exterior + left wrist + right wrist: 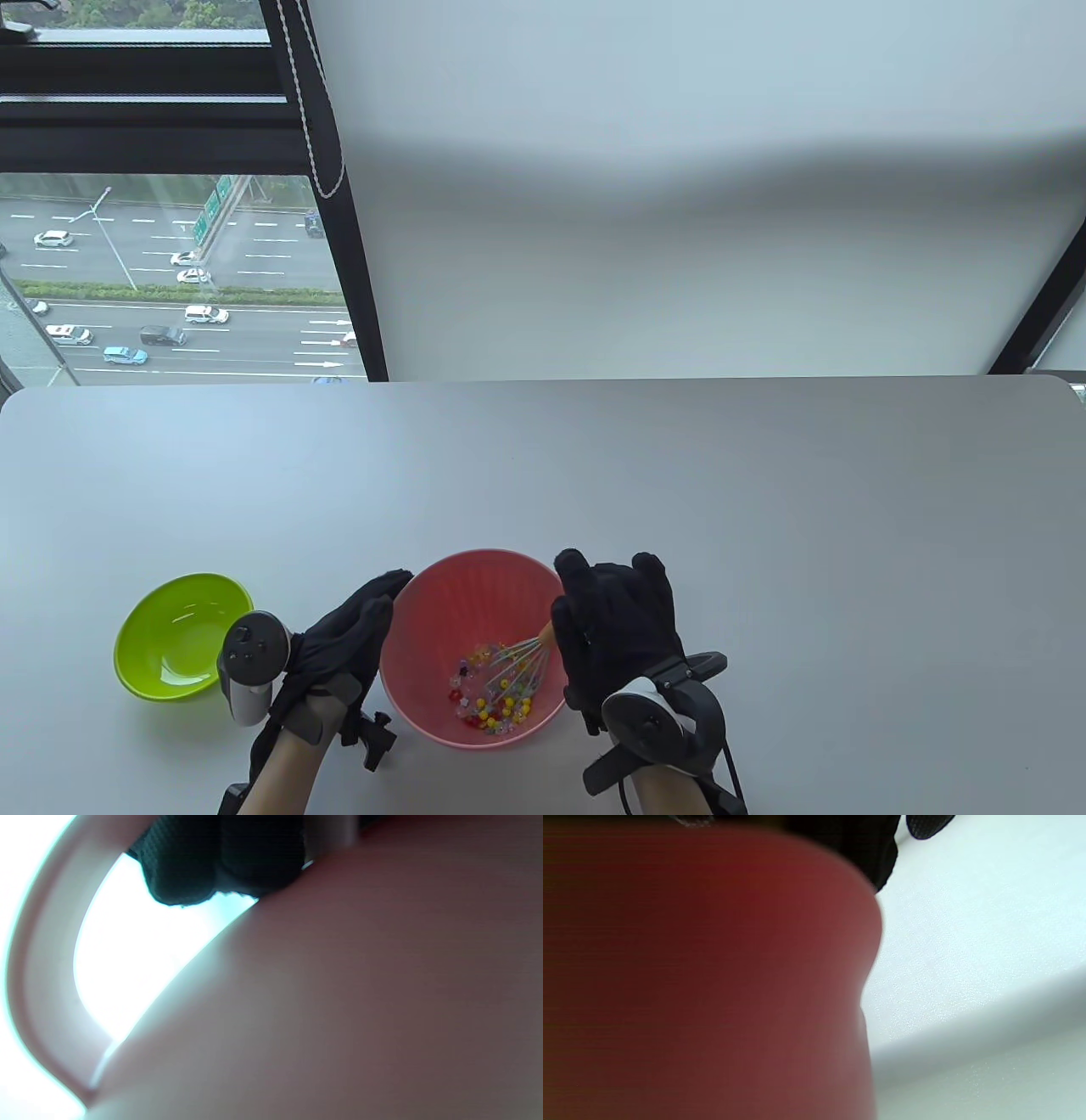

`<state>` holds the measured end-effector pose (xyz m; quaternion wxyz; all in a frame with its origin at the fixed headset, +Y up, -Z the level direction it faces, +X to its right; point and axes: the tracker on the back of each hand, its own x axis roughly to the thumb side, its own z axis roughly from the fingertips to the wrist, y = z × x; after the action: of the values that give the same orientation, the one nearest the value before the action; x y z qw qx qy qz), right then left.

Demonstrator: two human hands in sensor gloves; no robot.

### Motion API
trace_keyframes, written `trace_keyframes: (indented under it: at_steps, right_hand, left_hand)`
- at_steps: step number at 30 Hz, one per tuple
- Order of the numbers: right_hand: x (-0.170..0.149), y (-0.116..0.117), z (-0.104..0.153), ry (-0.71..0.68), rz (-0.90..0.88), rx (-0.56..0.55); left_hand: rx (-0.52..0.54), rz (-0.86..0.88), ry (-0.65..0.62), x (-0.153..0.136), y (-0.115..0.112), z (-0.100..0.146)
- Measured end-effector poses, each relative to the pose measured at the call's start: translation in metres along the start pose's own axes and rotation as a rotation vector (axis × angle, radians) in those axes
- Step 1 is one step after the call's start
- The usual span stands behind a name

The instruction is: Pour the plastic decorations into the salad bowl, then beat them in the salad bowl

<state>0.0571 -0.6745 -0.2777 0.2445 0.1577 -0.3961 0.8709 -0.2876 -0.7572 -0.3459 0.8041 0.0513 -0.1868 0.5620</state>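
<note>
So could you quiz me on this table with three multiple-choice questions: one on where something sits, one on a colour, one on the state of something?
1. Where are the beads?
A. in the pink bowl
B. in the green bowl
C. scattered on the table

2. What colour is the empty bowl?
A. blue
B. green
C. white

3. What is the right hand doing?
A. lying flat on the table
B. lifting the green bowl
C. holding the whisk

Answers: 1 A, the beads lie at the pink bowl's bottom. 2 B, the bowl at the left is lime green. 3 C, its fingers curl over the whisk's handle while the left hand steadies the pink bowl.
</note>
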Motion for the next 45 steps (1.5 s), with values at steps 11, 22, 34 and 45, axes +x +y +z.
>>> trace_keyframes:
  at_steps: [11, 22, 34, 45]
  right_hand:
    - [0.014, 0.008, 0.001, -0.051, -0.017, 0.061]
    - [0.026, 0.004, 0.004, -0.095, 0.006, 0.000]
    - [0.026, -0.002, 0.003, -0.111, 0.064, -0.059]
    - [0.024, -0.008, -0.003, -0.086, 0.010, -0.021]
  left_hand:
    - [0.000, 0.000, 0.000, 0.000, 0.000, 0.000]
    - [0.000, 0.000, 0.000, 0.000, 0.000, 0.000]
    - [0.000, 0.000, -0.001, 0.000, 0.000, 0.000]
    - [0.000, 0.001, -0.001, 0.000, 0.000, 0.000]
